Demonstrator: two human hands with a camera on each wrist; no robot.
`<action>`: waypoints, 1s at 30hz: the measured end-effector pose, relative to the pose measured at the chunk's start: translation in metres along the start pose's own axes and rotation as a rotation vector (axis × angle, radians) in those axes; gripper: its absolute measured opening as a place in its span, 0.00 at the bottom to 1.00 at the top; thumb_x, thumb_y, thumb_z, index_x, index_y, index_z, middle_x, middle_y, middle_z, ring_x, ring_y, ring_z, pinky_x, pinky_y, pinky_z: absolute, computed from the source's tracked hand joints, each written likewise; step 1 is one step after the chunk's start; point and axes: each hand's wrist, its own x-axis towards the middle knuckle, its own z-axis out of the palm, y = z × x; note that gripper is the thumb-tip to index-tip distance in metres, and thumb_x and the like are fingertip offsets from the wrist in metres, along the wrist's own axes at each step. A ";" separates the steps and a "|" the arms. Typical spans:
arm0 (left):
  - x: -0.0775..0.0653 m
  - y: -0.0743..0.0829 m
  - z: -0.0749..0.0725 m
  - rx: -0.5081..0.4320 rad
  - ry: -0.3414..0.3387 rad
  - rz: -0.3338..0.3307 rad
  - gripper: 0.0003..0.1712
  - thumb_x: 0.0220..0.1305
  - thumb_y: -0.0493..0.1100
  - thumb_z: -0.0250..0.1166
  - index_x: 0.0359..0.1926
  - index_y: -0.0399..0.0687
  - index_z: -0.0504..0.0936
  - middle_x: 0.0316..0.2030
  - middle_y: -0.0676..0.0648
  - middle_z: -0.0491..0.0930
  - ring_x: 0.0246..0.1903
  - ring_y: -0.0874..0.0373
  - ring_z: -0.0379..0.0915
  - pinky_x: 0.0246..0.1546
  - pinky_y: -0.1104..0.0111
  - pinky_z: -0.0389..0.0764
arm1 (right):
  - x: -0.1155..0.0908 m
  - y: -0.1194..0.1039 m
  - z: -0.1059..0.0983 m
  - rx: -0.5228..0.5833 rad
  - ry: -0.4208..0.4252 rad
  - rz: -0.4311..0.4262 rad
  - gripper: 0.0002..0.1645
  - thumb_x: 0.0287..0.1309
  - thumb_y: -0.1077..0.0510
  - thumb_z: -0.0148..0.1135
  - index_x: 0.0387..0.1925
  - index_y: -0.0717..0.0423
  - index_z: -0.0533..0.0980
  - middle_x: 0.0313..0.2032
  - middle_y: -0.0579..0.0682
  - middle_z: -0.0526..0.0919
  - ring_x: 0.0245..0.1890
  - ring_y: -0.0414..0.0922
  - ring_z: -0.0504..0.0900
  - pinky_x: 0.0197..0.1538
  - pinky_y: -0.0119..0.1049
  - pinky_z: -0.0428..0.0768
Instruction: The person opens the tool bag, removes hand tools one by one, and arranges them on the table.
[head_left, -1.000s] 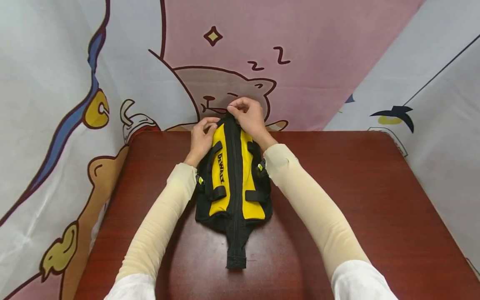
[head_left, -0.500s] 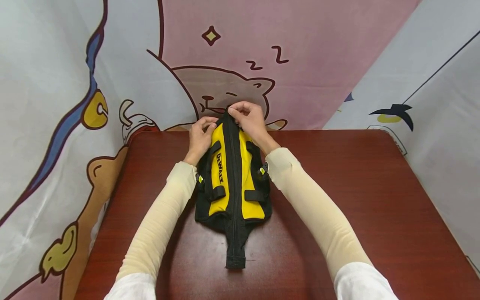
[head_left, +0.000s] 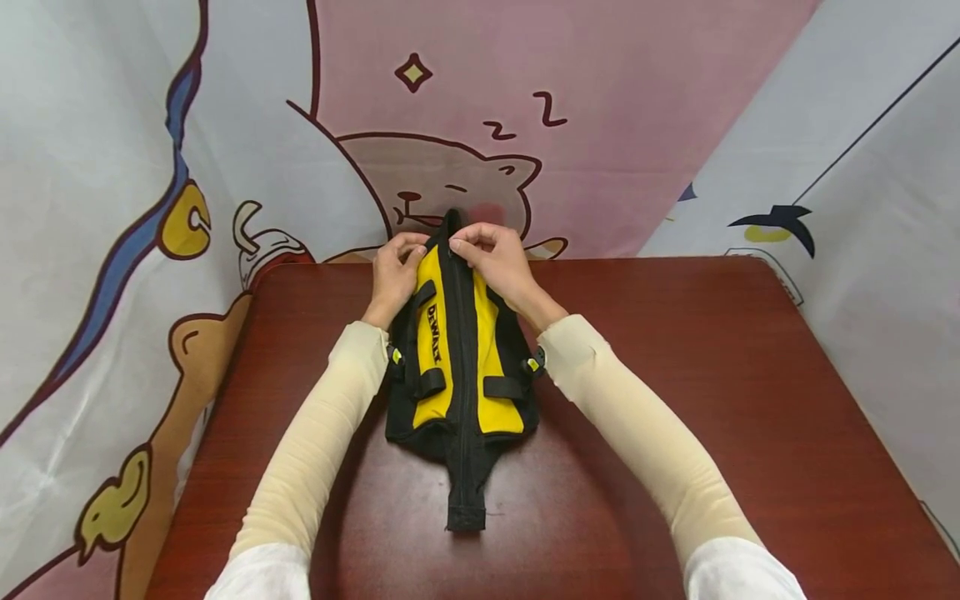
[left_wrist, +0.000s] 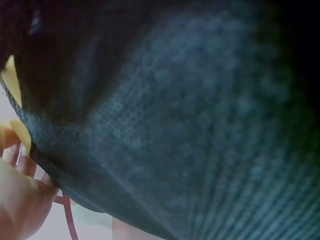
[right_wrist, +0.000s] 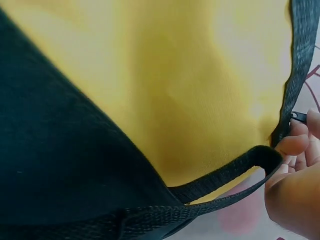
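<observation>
The right hand has moved from the far tip of the black-and-yellow bag toward its near end. The left hand pinches the bag's edge near that tip, the bag lies lengthwise on the table, and the right hand pinches what looks like the zipper pull. Should the left grip slacken, the bag could slide or loose fabric catch in the zipper.

Here's the bag, lying on the table, zipper down its middle. One handle on the bag's left flank, a second handle on its right. Left hand at the bag's far left edge; right hand at its far end, on what looks like the zipper pull. Behind the bag, the cloth backdrop.
</observation>
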 end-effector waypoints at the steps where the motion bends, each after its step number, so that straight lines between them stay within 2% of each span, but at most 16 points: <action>1: 0.000 -0.001 0.000 0.002 0.000 0.000 0.12 0.83 0.36 0.63 0.58 0.38 0.89 0.52 0.37 0.91 0.49 0.49 0.84 0.45 0.72 0.76 | -0.003 0.000 0.000 0.006 -0.006 0.004 0.07 0.77 0.59 0.70 0.44 0.60 0.88 0.33 0.48 0.83 0.30 0.45 0.75 0.35 0.33 0.76; 8: 0.001 -0.004 -0.002 0.000 0.001 -0.006 0.12 0.84 0.36 0.63 0.58 0.39 0.89 0.51 0.37 0.91 0.48 0.50 0.83 0.45 0.72 0.76 | -0.022 -0.001 -0.003 0.005 -0.049 0.024 0.07 0.76 0.60 0.70 0.46 0.60 0.88 0.28 0.49 0.80 0.24 0.44 0.72 0.29 0.35 0.75; 17: 0.002 -0.001 -0.001 -0.005 -0.009 -0.001 0.12 0.84 0.37 0.63 0.58 0.38 0.89 0.51 0.37 0.91 0.48 0.52 0.83 0.45 0.73 0.77 | -0.048 -0.006 -0.006 0.041 -0.077 0.059 0.06 0.76 0.61 0.71 0.45 0.61 0.88 0.26 0.50 0.79 0.21 0.44 0.70 0.27 0.37 0.74; 24: 0.002 0.001 -0.001 0.000 -0.015 -0.012 0.12 0.84 0.37 0.63 0.58 0.37 0.88 0.52 0.36 0.90 0.48 0.52 0.82 0.45 0.73 0.76 | -0.071 -0.011 -0.006 0.065 -0.098 0.097 0.06 0.76 0.61 0.70 0.45 0.62 0.88 0.26 0.51 0.80 0.20 0.43 0.71 0.26 0.31 0.74; 30: 0.004 0.000 -0.002 -0.011 -0.016 -0.022 0.12 0.84 0.36 0.63 0.58 0.38 0.88 0.52 0.36 0.90 0.49 0.53 0.82 0.46 0.73 0.76 | -0.091 -0.013 -0.007 0.101 -0.140 0.132 0.08 0.76 0.62 0.70 0.47 0.65 0.88 0.26 0.54 0.80 0.19 0.42 0.71 0.24 0.30 0.74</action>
